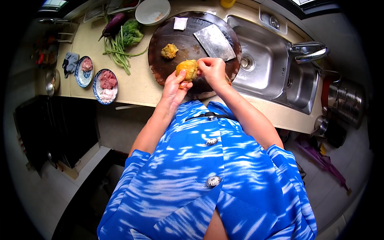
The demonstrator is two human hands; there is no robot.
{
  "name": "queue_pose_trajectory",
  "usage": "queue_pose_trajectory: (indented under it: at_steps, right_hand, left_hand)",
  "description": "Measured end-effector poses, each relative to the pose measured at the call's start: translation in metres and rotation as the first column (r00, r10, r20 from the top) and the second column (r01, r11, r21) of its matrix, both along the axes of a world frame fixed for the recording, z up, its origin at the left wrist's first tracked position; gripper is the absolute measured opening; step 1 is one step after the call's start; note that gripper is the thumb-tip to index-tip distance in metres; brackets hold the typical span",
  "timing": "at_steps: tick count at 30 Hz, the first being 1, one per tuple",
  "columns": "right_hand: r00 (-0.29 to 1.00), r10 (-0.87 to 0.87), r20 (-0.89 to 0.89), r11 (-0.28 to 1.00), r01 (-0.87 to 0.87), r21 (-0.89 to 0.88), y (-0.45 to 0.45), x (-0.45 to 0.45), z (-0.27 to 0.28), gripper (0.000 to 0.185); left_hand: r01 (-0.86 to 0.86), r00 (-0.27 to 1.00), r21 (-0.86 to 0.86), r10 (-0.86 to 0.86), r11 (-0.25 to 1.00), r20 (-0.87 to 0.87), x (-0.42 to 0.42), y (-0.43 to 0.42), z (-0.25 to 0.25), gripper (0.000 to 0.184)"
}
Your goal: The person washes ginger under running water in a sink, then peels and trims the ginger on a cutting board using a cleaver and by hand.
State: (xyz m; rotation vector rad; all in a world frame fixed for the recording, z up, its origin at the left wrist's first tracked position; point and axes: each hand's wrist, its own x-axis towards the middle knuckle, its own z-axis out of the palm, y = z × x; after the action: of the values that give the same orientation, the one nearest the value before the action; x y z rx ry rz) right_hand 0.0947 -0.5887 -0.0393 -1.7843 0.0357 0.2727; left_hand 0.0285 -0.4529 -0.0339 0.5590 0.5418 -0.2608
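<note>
Over the round dark chopping board [160,68], my left hand [176,87] is closed around a yellow-green pickled vegetable lump [186,69] from below. My right hand [213,72] pinches at the lump's right edge, the fingertips pressed together against it. A second, smaller yellow lump [169,51] rests on the board to the left. Behind my right hand lies a cleaver [215,42] with its wide blade flat on the board. The cleaver's handle is mostly hidden. A small white folded piece [180,23] sits near the board's far edge.
Right of the board is a steel double sink [260,60] with a faucet [310,51]. To the left lie green beans [120,52], broccoli [132,33] and an eggplant [114,25]. Two plates hold raw meat [108,80] and minced meat [87,65]. A white bowl [153,11] stands behind.
</note>
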Motion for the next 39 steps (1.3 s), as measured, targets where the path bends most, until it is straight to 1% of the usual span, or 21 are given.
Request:
queue_pose_trajectory:
  at_steps: [1, 2, 3, 5, 7, 9, 10, 12, 14, 16, 18, 22, 25, 27, 28, 30, 33, 34, 35, 37, 39]
  right_hand:
    - [0.983, 0.003, -0.184, 0.974, 0.039, 0.225, 0.0, 0.001, 0.003, 0.017]
    - [0.96, 0.084, -0.269, 0.953, 0.002, 0.302, -0.007, 0.002, 0.007, 0.017]
    - [0.959, 0.088, -0.268, 0.953, -0.002, 0.304, -0.009, 0.002, 0.007, 0.017]
    - [0.929, 0.164, -0.332, 0.901, -0.005, 0.434, -0.014, 0.001, 0.007, 0.02]
    - [0.927, 0.185, -0.325, 0.893, -0.021, 0.45, -0.016, 0.001, 0.006, 0.02]
    - [0.952, 0.198, -0.233, 0.887, -0.072, 0.457, -0.016, 0.0, 0.006, 0.017]
    - [0.952, 0.198, -0.233, 0.887, -0.072, 0.457, -0.016, -0.001, 0.005, 0.017]
    - [0.96, 0.217, -0.174, 0.926, -0.146, 0.349, -0.016, -0.001, 0.006, 0.018]
    - [0.959, 0.226, -0.172, 0.94, -0.168, 0.298, -0.016, -0.001, 0.009, 0.018]
    - [0.957, 0.234, -0.171, 0.951, -0.188, 0.247, -0.015, 0.001, 0.015, 0.019]
    - [0.96, 0.231, -0.155, 0.962, -0.202, 0.185, -0.014, 0.001, 0.018, 0.016]
    - [0.963, 0.239, -0.123, 0.952, -0.207, 0.227, -0.014, 0.003, 0.006, 0.014]
    - [0.955, 0.276, -0.108, 0.946, -0.251, 0.204, -0.015, 0.003, 0.007, 0.013]
    - [0.947, 0.289, 0.143, 0.951, -0.267, -0.159, -0.013, 0.001, 0.009, 0.011]
    - [0.947, 0.287, 0.143, 0.951, -0.264, -0.16, -0.01, 0.0, 0.009, 0.011]
    - [0.913, 0.258, 0.316, 0.93, -0.146, -0.338, -0.005, -0.003, 0.011, 0.01]
    - [0.91, 0.222, 0.349, 0.917, -0.072, -0.393, -0.001, -0.003, 0.011, 0.009]
    - [0.941, 0.167, 0.295, 0.939, -0.061, -0.338, 0.001, -0.003, 0.012, 0.01]
    - [0.94, 0.166, 0.298, 0.94, -0.06, -0.335, 0.002, 0.0, 0.013, 0.01]
    - [0.934, 0.194, 0.299, 0.951, -0.105, -0.289, 0.0, 0.002, 0.019, 0.009]
    - [0.929, 0.197, 0.314, 0.945, -0.094, -0.314, 0.0, 0.002, 0.017, 0.009]
  left_hand:
    - [-0.016, 0.998, -0.103, 0.01, 0.995, -0.056, 0.001, 0.002, 0.002, 0.018]
    - [-0.02, 0.998, -0.099, 0.014, 0.995, -0.055, 0.001, 0.005, 0.001, 0.018]
    - [-0.006, 0.998, -0.128, -0.002, 0.992, -0.062, 0.0, 0.008, -0.001, 0.019]
    - [0.007, 0.997, -0.16, -0.019, 0.987, -0.07, -0.002, 0.01, -0.006, 0.02]
    - [0.067, 0.996, -0.177, -0.075, 0.982, -0.04, -0.003, 0.013, -0.01, 0.021]
    - [0.08, 0.996, -0.167, -0.084, 0.983, -0.016, -0.003, 0.014, -0.013, 0.021]
    - [0.093, 0.996, -0.156, -0.093, 0.983, 0.008, -0.003, 0.014, -0.013, 0.022]
    - [0.101, 0.995, -0.134, -0.101, 0.986, 0.007, -0.001, 0.014, -0.013, 0.022]
    - [0.109, 0.994, -0.111, -0.109, 0.988, 0.004, 0.001, 0.013, -0.01, 0.022]
    - [0.11, 0.994, 0.001, -0.11, 0.994, -0.013, 0.002, 0.009, -0.006, 0.023]
    - [0.109, 0.994, 0.057, -0.108, 0.992, -0.029, 0.004, 0.006, -0.004, 0.025]
    - [0.121, 0.992, 0.211, -0.122, 0.97, -0.007, 0.005, 0.002, -0.004, 0.03]
    - [0.125, 0.992, 0.133, -0.124, 0.983, -0.018, 0.005, 0.003, -0.009, 0.03]
    - [0.11, 0.994, 0.183, -0.111, 0.977, -0.006, 0.004, -0.001, -0.011, 0.028]
    - [0.091, 0.995, 0.233, -0.096, 0.968, 0.01, 0.004, -0.003, -0.012, 0.027]
    - [0.092, 0.993, 0.277, -0.107, 0.956, 0.041, 0.004, -0.003, -0.014, 0.026]
    - [0.088, 0.987, 0.338, -0.127, 0.937, 0.094, 0.007, -0.003, -0.012, 0.025]
    - [0.084, 0.984, 0.358, -0.134, 0.93, 0.117, 0.008, -0.002, -0.011, 0.025]
    - [0.084, 0.984, 0.362, -0.135, 0.928, 0.119, 0.01, 0.0, -0.008, 0.025]
    - [0.072, 0.992, 0.235, -0.094, 0.969, 0.085, 0.011, 0.0, -0.004, 0.025]
    - [0.104, 0.99, 0.222, -0.122, 0.97, 0.07, 0.011, 0.003, -0.002, 0.025]
